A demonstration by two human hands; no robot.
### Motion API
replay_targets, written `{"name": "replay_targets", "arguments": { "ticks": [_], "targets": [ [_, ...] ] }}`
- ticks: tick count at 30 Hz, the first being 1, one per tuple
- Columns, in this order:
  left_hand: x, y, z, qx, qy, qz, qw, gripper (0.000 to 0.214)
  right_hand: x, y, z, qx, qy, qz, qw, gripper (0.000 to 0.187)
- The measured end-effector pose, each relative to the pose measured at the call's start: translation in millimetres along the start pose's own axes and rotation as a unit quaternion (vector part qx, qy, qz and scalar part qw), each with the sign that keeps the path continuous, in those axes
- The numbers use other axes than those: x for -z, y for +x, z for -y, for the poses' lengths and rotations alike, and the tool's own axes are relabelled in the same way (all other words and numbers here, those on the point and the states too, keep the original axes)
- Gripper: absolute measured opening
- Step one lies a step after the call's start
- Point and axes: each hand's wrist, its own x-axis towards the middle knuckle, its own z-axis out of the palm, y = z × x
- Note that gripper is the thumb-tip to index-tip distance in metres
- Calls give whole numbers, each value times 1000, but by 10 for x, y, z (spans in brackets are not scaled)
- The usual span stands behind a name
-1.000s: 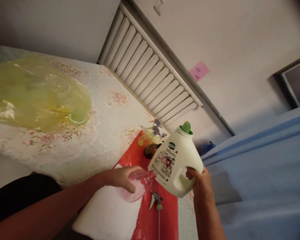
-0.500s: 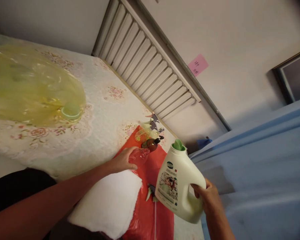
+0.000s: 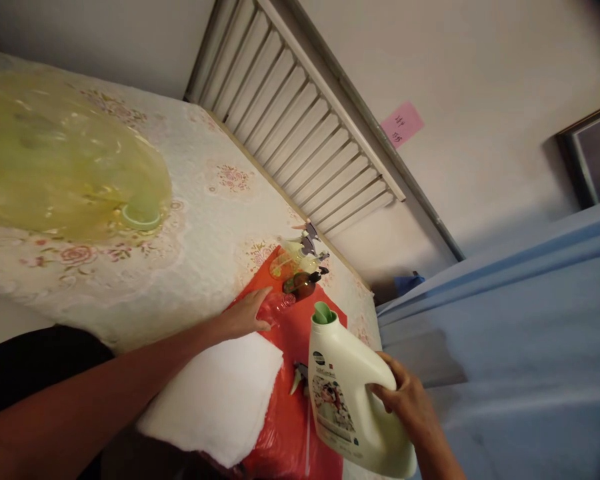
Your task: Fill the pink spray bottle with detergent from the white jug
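Note:
My right hand grips the handle of a white detergent jug with a green open spout, held upright over the red plastic sheet. My left hand is wrapped round a small clear pinkish bottle standing on the red sheet. Just beyond it stand a brown bottle and a yellowish spray bottle. A loose green and grey spray trigger lies on the sheet beside the jug.
A folded white towel lies at the near left of the red sheet. A yellow translucent plastic bag rests on the floral tablecloth. A radiator runs along the wall. Blue fabric fills the right.
The jug was lowered and brought upright, away from the small bottle. My left hand carried the small clear bottle forward and set it on the red sheet near the other bottles.

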Motion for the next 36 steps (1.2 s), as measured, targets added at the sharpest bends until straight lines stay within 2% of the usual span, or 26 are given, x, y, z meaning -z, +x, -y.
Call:
{"name": "replay_targets", "arguments": {
  "ticks": [2, 5, 8, 14, 20, 23, 26, 36],
  "targets": [
    [-17, -13, 24, -2, -5, -3, 1000, 105, -13, -9, -5, 10, 15, 28, 999, 65],
    [-41, -27, 45, -13, -15, -18, 1000, 112, -17, -24, -10, 22, 39, 70, 997, 68],
    [-47, -35, 41, -31, -28, -30, 999, 105, -10, -31, -15, 32, 53, 97, 993, 69],
    [-5, -47, -9, -37, -14, -18, 999, 85, 0, -37, 39, 50, 91, 117, 988, 71],
    [-16, -69, 25, -42, -8, -21, 999, 83, -5, -27, 168, 59, 81, 132, 986, 68],
    [-29, -76, 61, -41, -44, -29, 998, 82, -10, -15, 216, 57, 76, 137, 986, 67],
    [-34, -73, 79, -44, -70, -33, 996, 82, -6, 10, 228, 59, 73, 142, 985, 67],
    [-47, -74, 83, -43, -64, -37, 996, 81, 38, 128, 229, 79, 38, 174, 981, 64]
  ]
}}
